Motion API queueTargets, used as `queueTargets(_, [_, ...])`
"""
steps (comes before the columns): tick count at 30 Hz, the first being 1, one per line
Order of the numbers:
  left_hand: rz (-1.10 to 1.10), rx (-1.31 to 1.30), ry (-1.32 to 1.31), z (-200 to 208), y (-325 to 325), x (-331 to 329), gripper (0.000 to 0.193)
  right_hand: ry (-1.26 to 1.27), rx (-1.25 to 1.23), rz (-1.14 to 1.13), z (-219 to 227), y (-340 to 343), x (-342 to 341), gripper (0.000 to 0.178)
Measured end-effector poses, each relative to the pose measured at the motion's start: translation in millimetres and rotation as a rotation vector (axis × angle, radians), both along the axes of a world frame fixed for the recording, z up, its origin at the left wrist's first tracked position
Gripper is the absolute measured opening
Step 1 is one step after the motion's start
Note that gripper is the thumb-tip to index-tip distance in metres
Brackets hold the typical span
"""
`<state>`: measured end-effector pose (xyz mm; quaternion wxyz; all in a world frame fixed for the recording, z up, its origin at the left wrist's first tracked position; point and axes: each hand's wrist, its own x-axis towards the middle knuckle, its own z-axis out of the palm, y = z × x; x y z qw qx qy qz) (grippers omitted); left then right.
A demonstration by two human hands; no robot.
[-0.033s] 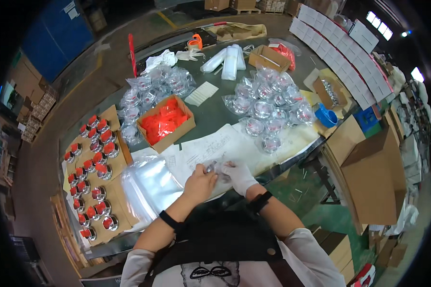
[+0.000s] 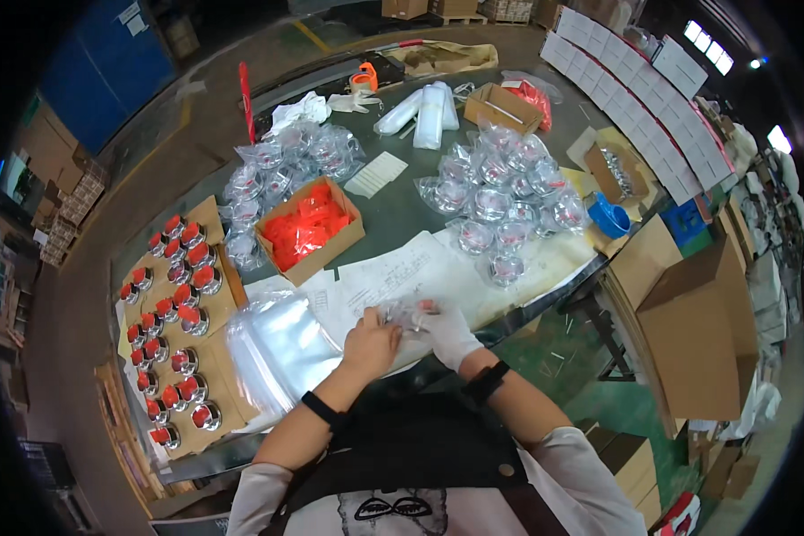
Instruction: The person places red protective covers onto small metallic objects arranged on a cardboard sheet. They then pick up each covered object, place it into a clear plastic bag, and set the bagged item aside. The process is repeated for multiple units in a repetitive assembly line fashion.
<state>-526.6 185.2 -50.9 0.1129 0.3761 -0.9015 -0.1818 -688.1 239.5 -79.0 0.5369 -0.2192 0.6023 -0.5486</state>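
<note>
Both hands meet over the papers at the table's near edge, pinching a clear plastic bag [image 2: 402, 313] between them. My bare left hand [image 2: 372, 344] grips its left side with curled fingers. On the other side, my right hand [image 2: 447, 331] in a whitish glove holds it too. A bit of red shows by the right fingertips; what sits inside the bag is mostly hidden by fingers and glare. Left of my left hand lies a stack of flat clear bags [image 2: 277, 344]. Chrome round parts with red tops [image 2: 188, 317] stand in rows on cardboard at the left.
An open carton of red pieces [image 2: 305, 232] stands ahead, left of centre. Bagged chrome parts are heaped at the right [image 2: 500, 192] and behind the carton [image 2: 286, 165]. A blue cup [image 2: 608, 217] and a small box of metal pieces [image 2: 615, 170] sit far right, above a large open carton [image 2: 697, 322].
The bag has turned slightly between my hands, and a bit of red now shows at my right fingertips. My left forearm has shifted a little to the right.
</note>
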Motion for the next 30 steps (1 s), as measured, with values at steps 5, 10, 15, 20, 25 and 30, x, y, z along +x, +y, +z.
queueTargets(5, [0.080,0.133,0.102,-30,3,24,0.023,1.476,-0.390,0.609,37,2,6,0.026])
queueTargets(10, [0.146,0.118,0.078,0,11,10,0.025,1.598,-0.153,0.894,59,-30,3,0.014])
queueTargets(15, [-0.002,0.173,0.171,-14,-9,16,0.032,1.464,-0.294,0.878,15,-42,-21,0.016])
queueTargets(20, [0.475,0.147,0.509,15,-21,67,0.030,1.894,-0.009,0.407,51,-17,-73,0.018])
queueTargets(25, [0.642,0.117,0.044,-42,-30,133,0.035,1.670,0.242,0.080,22,-51,-214,0.018])
queueTargets(30, [0.795,0.363,0.065,-58,-36,149,0.032,1.396,-0.138,0.114,67,-80,-80,0.023])
